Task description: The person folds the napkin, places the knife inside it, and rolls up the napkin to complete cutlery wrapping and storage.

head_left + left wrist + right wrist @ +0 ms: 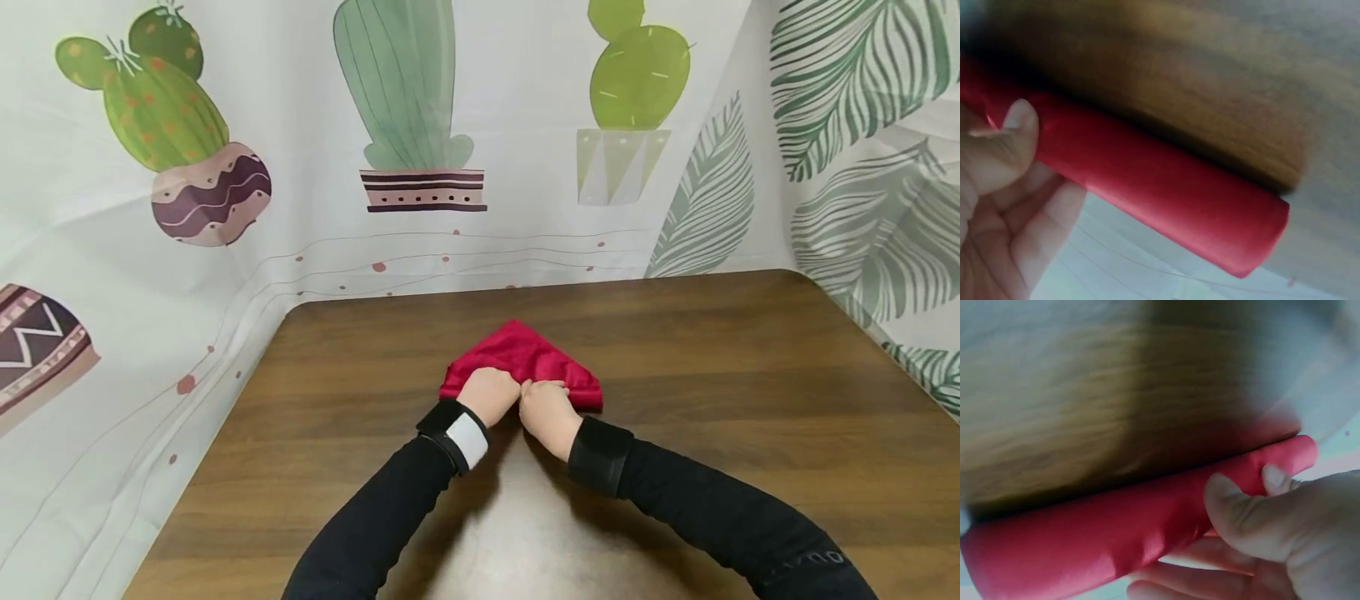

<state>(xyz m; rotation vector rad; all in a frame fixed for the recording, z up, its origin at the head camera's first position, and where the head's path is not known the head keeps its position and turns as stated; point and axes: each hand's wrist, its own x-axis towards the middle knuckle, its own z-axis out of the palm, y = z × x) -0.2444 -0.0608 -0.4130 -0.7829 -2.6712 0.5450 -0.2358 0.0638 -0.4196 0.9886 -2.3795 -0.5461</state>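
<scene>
On the left, the left hand (488, 392) curls its thumb and fingers round the rolled near edge of a red cloth (525, 354), which lies near the middle of the brown desk (720, 367) with its point aimed at the cactus-print curtain (225, 167). The cloth looks soft, light and limp — likely to unroll if let go, so the tight roll near its middle is the place to grip. The right hand (550, 412) pinches the same roll just beside the left. Both wrists angle inward, black sleeves converging, knuckles nearly touching.
</scene>
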